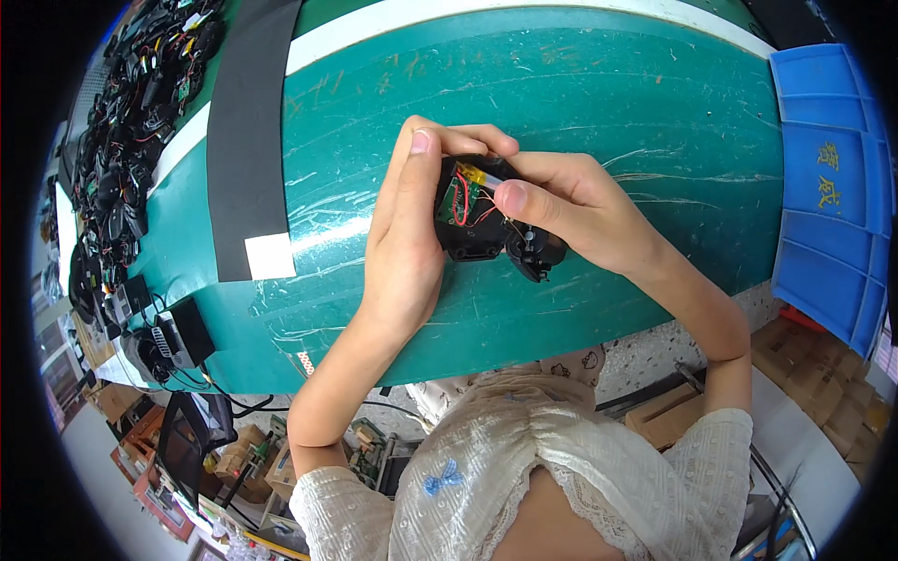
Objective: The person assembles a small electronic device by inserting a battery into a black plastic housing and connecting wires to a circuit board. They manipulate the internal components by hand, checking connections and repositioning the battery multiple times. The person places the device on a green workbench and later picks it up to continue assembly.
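Note:
Above the table, both hands hold an opened black plastic housing (472, 241). A green circuit board (453, 208) sits inside it, with thin red wires (465, 198) looping over it. Beside the board shows a silver part with yellow tape (477, 175), perhaps a small battery. My left hand (404, 220) wraps the left side, thumb pointing up along the edge. From the right, my right hand (599, 210) grips it, its thumb resting near the silver part. A rounded black part (535, 251) juts out at the lower right. The fingers hide the housing's far edge and underside.
Green tabletop (365, 84) has scratches and a black strip (248, 140) with a white square (270, 256). Piled black devices with wires (122, 178) lie far left, near a black box (182, 334). A blue plastic bin (828, 187) stands right, above cardboard (804, 374).

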The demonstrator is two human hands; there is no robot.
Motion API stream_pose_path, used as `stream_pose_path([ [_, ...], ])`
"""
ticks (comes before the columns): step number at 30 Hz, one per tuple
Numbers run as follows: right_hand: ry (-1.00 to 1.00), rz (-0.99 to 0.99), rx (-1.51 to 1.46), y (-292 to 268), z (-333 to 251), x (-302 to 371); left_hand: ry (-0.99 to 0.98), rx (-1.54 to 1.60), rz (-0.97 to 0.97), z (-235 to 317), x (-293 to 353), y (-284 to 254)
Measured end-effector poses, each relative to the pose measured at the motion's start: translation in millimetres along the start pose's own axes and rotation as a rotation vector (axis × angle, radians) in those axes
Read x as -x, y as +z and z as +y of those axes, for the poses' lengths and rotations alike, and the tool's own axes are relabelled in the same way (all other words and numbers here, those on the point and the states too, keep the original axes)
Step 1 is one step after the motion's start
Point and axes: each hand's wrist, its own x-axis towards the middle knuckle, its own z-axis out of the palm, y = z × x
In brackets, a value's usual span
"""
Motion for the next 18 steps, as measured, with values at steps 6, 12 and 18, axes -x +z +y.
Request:
stream_pose_path([
  [6, -0.042, 0.103, -0.016, 3, -1, -1, -0.034, -0.211, -0.049, 10, 1, -3],
  [12, -0.055, 0.173, 0.042, 2, -1, 0, -0.008, -0.268, -0.052, 11, 2, 1],
  [18, -0.096, 0.185, 0.066, 2, 3, -1, -0.064, -0.173, -0.069, 15, -1, -6],
])
